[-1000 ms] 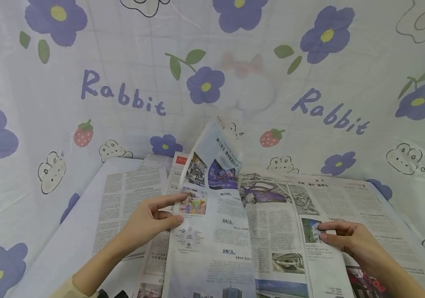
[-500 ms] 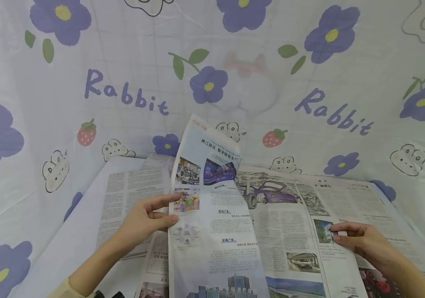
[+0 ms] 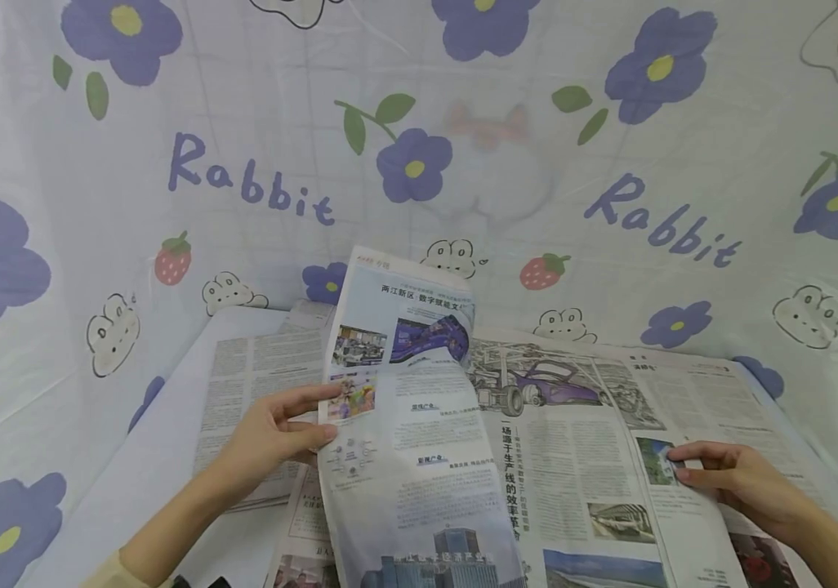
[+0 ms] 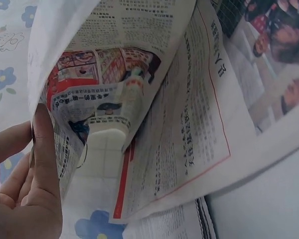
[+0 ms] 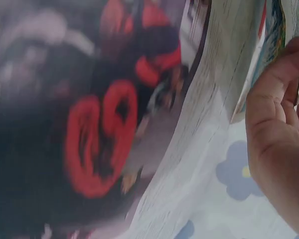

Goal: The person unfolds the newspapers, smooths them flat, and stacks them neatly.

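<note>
An unfolded newspaper sheet point(image 3: 437, 482) stands raised in the middle of the head view, its top left corner upright and its upper right part curling over. My left hand point(image 3: 272, 433) pinches the sheet's left edge between thumb and fingers, beside a small colourful photo. On the right, my right hand point(image 3: 746, 486) pinches the other edge next to a small green photo. In the left wrist view the left hand point(image 4: 32, 184) grips the paper's edge, with printed pages behind it. The right wrist view has the right hand point(image 5: 281, 109) pinching paper at the right border.
More newspaper pages point(image 3: 257, 384) lie on the white table point(image 3: 125, 506) to the left, and others point(image 3: 691, 392) spread to the right. A curtain point(image 3: 272, 98) with purple flowers and rabbits hangs behind. Small dark objects point(image 3: 202, 582) show at the bottom edge.
The left hand has drawn its edge leftward, and the raised top corner has swung left and flattened out. The right hand has shifted slightly right, widening the sheet and baring more of the middle column.
</note>
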Motion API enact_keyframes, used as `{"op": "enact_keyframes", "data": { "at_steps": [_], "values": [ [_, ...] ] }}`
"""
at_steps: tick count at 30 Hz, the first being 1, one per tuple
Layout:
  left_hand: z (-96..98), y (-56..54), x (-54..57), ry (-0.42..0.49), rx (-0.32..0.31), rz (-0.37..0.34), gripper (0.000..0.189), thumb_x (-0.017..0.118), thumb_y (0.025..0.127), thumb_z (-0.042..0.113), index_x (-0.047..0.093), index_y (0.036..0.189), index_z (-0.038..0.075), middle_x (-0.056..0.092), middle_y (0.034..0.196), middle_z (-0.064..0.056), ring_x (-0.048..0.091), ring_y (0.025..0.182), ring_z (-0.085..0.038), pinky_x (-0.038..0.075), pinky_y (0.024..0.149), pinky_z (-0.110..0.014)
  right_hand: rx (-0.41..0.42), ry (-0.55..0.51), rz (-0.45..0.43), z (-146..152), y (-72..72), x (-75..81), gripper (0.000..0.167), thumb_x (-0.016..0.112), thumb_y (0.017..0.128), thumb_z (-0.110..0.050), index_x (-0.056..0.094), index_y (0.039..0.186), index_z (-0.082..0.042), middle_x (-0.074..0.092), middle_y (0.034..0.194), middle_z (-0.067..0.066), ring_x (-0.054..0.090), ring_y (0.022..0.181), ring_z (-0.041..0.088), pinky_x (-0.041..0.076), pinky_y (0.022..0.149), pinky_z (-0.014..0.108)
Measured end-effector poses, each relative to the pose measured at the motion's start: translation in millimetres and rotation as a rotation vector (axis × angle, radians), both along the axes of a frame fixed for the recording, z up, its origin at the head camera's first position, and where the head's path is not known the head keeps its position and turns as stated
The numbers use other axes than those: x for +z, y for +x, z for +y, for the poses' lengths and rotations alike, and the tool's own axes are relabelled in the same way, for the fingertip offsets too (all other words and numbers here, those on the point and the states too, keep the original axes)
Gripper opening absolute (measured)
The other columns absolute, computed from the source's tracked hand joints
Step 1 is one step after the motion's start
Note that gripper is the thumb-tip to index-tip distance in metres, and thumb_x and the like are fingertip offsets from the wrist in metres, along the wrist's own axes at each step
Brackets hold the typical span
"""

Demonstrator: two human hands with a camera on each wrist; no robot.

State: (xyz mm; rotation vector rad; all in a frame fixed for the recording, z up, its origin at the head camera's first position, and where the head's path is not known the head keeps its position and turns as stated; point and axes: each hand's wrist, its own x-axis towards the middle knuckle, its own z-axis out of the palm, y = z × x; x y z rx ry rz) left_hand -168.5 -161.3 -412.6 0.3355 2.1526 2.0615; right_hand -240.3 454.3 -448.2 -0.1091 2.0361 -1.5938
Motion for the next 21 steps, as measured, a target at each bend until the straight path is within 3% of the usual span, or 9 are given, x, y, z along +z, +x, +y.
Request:
{"op": "enact_keyframes", "data": {
  "at_steps": [5,10,16,21],
  "values": [
    [-5.9,1.2,-0.5,-0.005,0.018,-0.02,0.054,0.075,0.089,0.016,0.056,0.14,0.011,0.046,0.147,-0.012,0.068,0.097,-0.032,0.057,0.07,-0.048,0.038,0.046,0.014,11,-2.2,1.8,0.024,0.059,0.099,-0.01,0.07,0.121,-0.013,0.065,0.105,-0.005,0.06,0.091,0.016,0.052,0.077,0.037],
    [-14.5,1.8,-1.9,-0.046,0.027,-0.019,0.053,0.074,0.09,0.017,0.056,0.14,0.013,0.044,0.148,-0.011,0.065,0.105,-0.029,0.057,0.071,-0.048,0.04,0.055,0.015,17,-2.7,2.3,0.025,0.06,0.099,-0.009,0.071,0.12,-0.016,0.062,0.094,0.0,0.056,0.08,0.015,0.051,0.07,0.034],
    [-23.8,3.5,-5.4,-0.081,0.05,-0.056,0.054,0.075,0.089,0.02,0.057,0.139,0.017,0.043,0.148,-0.011,0.061,0.112,-0.029,0.057,0.072,-0.048,0.075,0.016,0.031,28,-3.6,3.0,0.028,0.056,0.101,-0.005,0.068,0.124,-0.015,0.064,0.108,0.001,0.06,0.089,0.016,0.053,0.077,0.037],
    [-29.6,3.7,-8.2,-0.089,0.042,-0.081,0.054,0.075,0.089,0.02,0.056,0.14,0.014,0.041,0.148,-0.015,0.061,0.112,-0.031,0.057,0.073,-0.048,0.062,0.018,0.057,45,-4.0,0.8,0.03,0.053,0.101,-0.004,0.068,0.123,-0.018,0.063,0.104,-0.004,0.058,0.086,0.013,0.052,0.074,0.034]
  ]
}}
